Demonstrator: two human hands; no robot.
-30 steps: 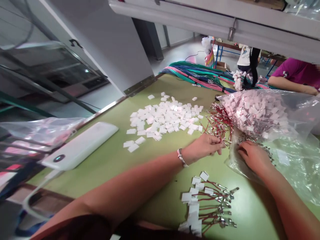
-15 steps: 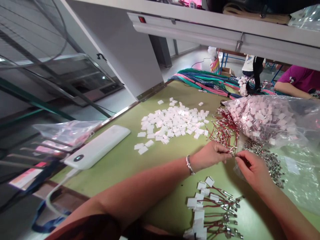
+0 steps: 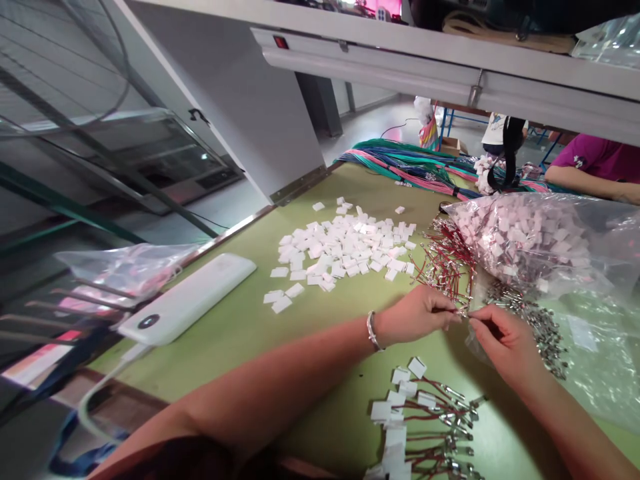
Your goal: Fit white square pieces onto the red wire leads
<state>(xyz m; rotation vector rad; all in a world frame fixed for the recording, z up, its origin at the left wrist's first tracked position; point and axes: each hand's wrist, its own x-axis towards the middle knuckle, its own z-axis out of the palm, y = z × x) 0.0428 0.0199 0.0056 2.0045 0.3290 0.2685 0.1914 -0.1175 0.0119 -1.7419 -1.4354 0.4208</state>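
My left hand [image 3: 423, 313], with a bracelet at its wrist, is closed in a pinch on a short red wire [image 3: 454, 310]. Opposite it, the fingertips of my right hand [image 3: 505, 337] pinch a small metal connector at the wire's end; the fingers partly hide it. Just beyond the hands lies a heap of short red wires with metal ends [image 3: 447, 257]. Loose metal connectors [image 3: 543, 327] are piled beside my right hand. Nearer to me, several red wires with white tabs and metal ends [image 3: 425, 420] lie in a stacked row on the green table [image 3: 320, 347].
White tabs [image 3: 345, 247] are spread over the table's middle. A clear plastic bag of white pieces [image 3: 530, 233] lies at the right. At the left edge is a white power bank [image 3: 190, 300] with a cable. Coloured wire bundles [image 3: 400, 163] lie behind; a person in purple [image 3: 595, 160] sits beyond.
The view has shifted slightly. Both hands stay together at the wire, with the fingertips a little closer to each other. In the background, the person in purple has moved an arm.
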